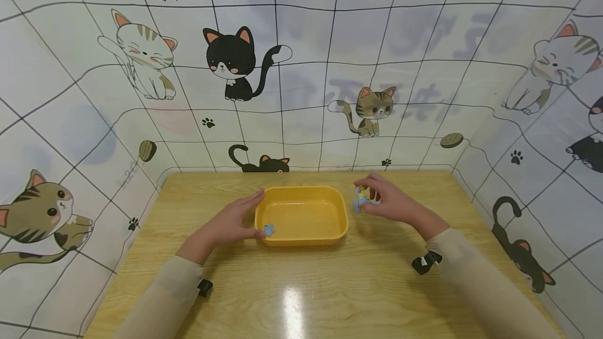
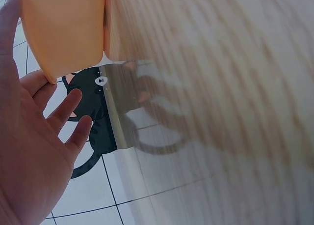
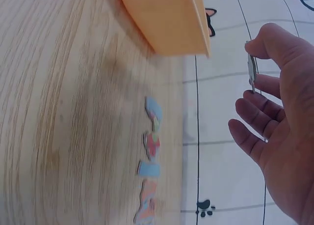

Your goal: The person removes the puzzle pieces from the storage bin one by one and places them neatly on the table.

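A shallow yellow tray (image 1: 301,243) sits on the table. My left hand (image 1: 231,222) holds its left end, thumb at the front corner and fingers at the back; in the left wrist view a fingertip meets the rim and the other fingers stand spread. Close to that thumb, at the tray's front left corner, is a small blue puzzle piece (image 1: 269,230). Right of the tray, my right hand (image 1: 392,200) pinches a thin puzzle piece (image 3: 252,70) between thumb and finger, seen edge-on in the right wrist view. Its printed face is turned away there.
Several flat puzzle pieces lie in a row on the table in the right wrist view, among them a red one (image 3: 151,144), a plain blue one (image 3: 148,169) and an orange one (image 3: 146,200). Cat-printed cloth (image 1: 301,82) walls in the wooden table (image 1: 254,292) behind and at both sides.
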